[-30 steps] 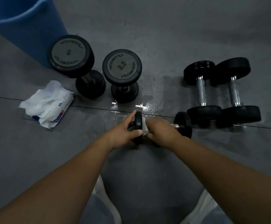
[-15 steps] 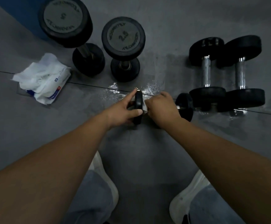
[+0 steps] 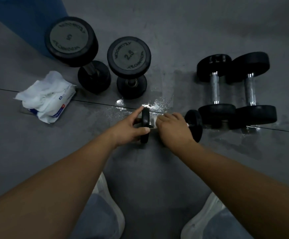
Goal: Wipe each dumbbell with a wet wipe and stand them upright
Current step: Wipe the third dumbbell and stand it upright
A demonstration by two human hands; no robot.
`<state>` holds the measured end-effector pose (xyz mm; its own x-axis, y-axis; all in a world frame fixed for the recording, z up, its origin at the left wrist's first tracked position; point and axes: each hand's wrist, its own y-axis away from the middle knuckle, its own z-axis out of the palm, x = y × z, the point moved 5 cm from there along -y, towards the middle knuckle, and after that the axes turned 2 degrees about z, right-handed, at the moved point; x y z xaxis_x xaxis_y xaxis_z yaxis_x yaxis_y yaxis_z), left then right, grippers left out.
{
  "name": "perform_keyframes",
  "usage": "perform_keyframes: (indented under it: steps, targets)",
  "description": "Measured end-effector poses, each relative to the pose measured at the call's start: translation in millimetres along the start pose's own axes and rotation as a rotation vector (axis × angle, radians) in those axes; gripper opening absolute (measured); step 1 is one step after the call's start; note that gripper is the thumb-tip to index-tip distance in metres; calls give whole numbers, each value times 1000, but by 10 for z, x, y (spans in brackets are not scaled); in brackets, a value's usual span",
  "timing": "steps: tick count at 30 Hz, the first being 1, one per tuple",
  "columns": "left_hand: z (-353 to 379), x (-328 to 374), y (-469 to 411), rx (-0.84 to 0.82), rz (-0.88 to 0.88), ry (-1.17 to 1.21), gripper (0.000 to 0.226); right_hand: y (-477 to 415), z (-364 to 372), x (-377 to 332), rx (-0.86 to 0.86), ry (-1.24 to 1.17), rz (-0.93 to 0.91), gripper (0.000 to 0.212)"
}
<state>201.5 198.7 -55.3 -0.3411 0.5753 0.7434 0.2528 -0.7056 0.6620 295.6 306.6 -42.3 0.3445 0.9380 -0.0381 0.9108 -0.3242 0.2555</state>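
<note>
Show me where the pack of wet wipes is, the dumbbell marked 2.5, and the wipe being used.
pack of wet wipes [image 3: 61, 104]: head view, on its printed wrapper.
dumbbell marked 2.5 [image 3: 129, 55]: head view, on its top face.
wipe [image 3: 153, 121]: head view, on the white bit between the hands.

Bare forearms, no sleeves, grey-blue trousers [image 3: 97, 219], white shoes [image 3: 106, 195]

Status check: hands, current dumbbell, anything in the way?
Left hand grips the small dumbbell by its left head; right hand presses a wet wipe on the handle. Dumbbell lies flat. Two stand upright, two lie right. Path clear.
</note>
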Motion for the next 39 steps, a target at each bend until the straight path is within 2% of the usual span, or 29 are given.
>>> perform_keyframes:
  steps: [3, 5, 6, 10, 13, 17, 20, 23, 28, 31, 34, 36, 39]
  targets:
    - [13, 11, 13, -18, 24, -30, 84, 42, -33, -215, 22, -44, -86, 6]
    - [5, -19, 12, -17, 33, -18, 84, 104, -151, -83, 56, 45, -154, 4]
    - [-8, -22, 5, -17, 34, -12, 83, 105, -215, 83, 30, 107, -127, 4]
    - [-34, -3, -42, -18, 39, -3, 83, 37, -348, 556, -251, 404, 53, 19]
    - [-14, -31, -39, -37, 35, 9, 85, 133, -260, 384, -352, 379, 29, 22]
    - [-21, -42, -41, -27, 49, -5, 86, 102, -402, 395, -223, 304, 68, 15]
    - [-12, -14, -48, -30, 30, 5, 85, 116, -346, 438, -239, 307, 158, 18]
    - [-16, -80, -34, -50, 20, -9, 89, 179, -241, 277, -274, 312, 97, 22]
    - [-34, -36, -52, -15, 20, -17, 84, 85, -333, 410, -188, 312, 96, 20]
    - [-11, -8, -54, 0, 31, -233, 105, 132, -242, 387, -251, 301, 30, 20]
    - [119, -105, -53, -1, -2, -373, 121, 82, -358, 442, -191, 257, 10, 19]
    - [205, -93, -59, 71, -10, -346, 116, 84, -373, 523, -150, 247, 46, 19]
    - [287, -82, -68, 157, -42, -178, 104, 158, -194, 527, -188, 202, 8, 13]
